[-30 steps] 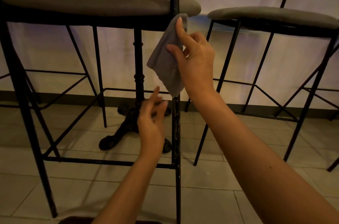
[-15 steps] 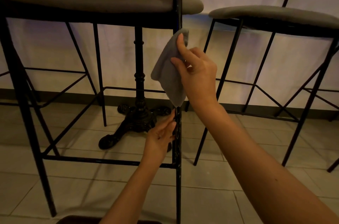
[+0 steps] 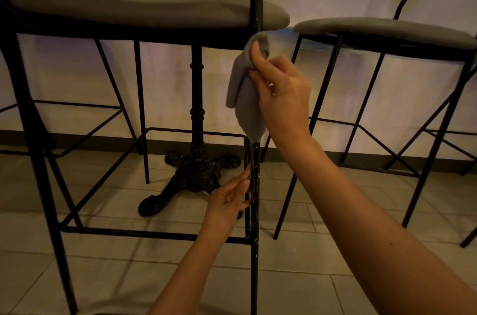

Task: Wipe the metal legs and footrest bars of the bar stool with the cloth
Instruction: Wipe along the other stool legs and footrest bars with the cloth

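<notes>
Right, the bar stool (image 3: 144, 8) fills the left of view; its front leg (image 3: 254, 211) is the reference. Your right hand (image 3: 284, 92) pinches the cloth (image 3: 245, 98) round that leg, just under the seat. Lower down, your left hand (image 3: 228, 201) touches the leg, fingers straight and together.

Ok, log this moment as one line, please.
stage: wiping front leg | right hand: grips cloth on leg, below seat | left hand: touches leg above footrest bar

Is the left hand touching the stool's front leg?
Touching. The head view shows the left hand's fingertips resting against the black front leg.
</notes>
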`<control>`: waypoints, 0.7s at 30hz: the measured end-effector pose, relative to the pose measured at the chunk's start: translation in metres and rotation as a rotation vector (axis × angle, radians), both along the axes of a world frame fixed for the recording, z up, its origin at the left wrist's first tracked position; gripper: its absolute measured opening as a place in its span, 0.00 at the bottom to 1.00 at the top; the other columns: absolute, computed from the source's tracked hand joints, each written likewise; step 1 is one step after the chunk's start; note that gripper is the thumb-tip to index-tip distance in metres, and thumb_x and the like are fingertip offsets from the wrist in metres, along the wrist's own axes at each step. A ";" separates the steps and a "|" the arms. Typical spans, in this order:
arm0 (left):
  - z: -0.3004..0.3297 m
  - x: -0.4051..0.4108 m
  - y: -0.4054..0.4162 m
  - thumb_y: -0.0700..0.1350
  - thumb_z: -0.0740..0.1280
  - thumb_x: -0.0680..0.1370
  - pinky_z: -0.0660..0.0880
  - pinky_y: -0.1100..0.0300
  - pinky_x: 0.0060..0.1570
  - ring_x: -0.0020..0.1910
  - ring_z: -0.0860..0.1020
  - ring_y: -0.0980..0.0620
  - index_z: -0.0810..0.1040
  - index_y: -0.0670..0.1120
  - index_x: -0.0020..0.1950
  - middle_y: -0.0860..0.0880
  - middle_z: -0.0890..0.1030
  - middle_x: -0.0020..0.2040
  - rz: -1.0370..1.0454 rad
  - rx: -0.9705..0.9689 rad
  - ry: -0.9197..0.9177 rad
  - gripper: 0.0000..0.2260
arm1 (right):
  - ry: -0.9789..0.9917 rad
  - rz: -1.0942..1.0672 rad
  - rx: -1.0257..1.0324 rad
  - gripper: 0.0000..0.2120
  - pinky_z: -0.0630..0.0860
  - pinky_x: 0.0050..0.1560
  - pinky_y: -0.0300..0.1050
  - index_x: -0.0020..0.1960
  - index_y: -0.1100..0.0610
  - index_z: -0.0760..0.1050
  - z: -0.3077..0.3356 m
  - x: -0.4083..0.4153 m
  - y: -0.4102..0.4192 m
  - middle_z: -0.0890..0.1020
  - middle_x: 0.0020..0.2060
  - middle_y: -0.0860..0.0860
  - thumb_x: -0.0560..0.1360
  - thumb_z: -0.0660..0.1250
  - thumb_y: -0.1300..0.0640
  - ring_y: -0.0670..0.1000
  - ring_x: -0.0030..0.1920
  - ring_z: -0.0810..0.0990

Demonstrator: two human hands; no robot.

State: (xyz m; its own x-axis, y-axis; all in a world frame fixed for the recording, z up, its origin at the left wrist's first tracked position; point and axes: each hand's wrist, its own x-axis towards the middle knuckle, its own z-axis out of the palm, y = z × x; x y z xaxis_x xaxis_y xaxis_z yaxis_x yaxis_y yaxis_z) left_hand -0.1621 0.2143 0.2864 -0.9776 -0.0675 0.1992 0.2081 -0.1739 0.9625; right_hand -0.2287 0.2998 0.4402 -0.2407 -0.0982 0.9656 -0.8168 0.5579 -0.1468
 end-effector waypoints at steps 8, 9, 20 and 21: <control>-0.003 0.001 -0.001 0.45 0.59 0.78 0.75 0.64 0.53 0.59 0.74 0.62 0.74 0.58 0.57 0.56 0.77 0.59 -0.018 -0.007 0.011 0.12 | 0.022 -0.006 -0.067 0.20 0.74 0.44 0.32 0.66 0.61 0.70 0.026 -0.002 -0.009 0.79 0.45 0.57 0.75 0.63 0.61 0.46 0.42 0.74; -0.003 0.001 -0.001 0.45 0.59 0.78 0.76 0.66 0.51 0.57 0.74 0.64 0.74 0.59 0.57 0.57 0.77 0.59 -0.020 -0.013 0.014 0.12 | 0.020 -0.007 -0.049 0.20 0.76 0.46 0.37 0.67 0.61 0.70 0.030 -0.002 -0.010 0.79 0.45 0.58 0.76 0.63 0.60 0.48 0.43 0.76; -0.003 0.003 0.001 0.44 0.58 0.79 0.76 0.70 0.48 0.53 0.77 0.64 0.74 0.57 0.57 0.55 0.79 0.55 -0.006 0.001 0.024 0.11 | 0.028 -0.056 0.136 0.17 0.77 0.36 0.47 0.65 0.58 0.73 -0.001 0.001 0.003 0.76 0.43 0.58 0.76 0.62 0.58 0.51 0.37 0.73; -0.004 0.003 0.001 0.44 0.58 0.79 0.76 0.70 0.48 0.52 0.78 0.65 0.74 0.57 0.57 0.55 0.80 0.54 -0.009 -0.003 0.024 0.11 | 0.019 -0.051 0.134 0.17 0.77 0.37 0.48 0.64 0.57 0.73 -0.002 0.002 0.003 0.76 0.43 0.58 0.76 0.63 0.59 0.51 0.38 0.74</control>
State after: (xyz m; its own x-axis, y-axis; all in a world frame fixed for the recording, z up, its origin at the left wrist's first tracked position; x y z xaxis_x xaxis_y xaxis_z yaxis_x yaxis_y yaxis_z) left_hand -0.1591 0.2150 0.2828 -0.9732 -0.0580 0.2223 0.2291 -0.1731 0.9579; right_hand -0.2266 0.3033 0.4381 -0.2303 -0.2150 0.9490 -0.7887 0.6126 -0.0526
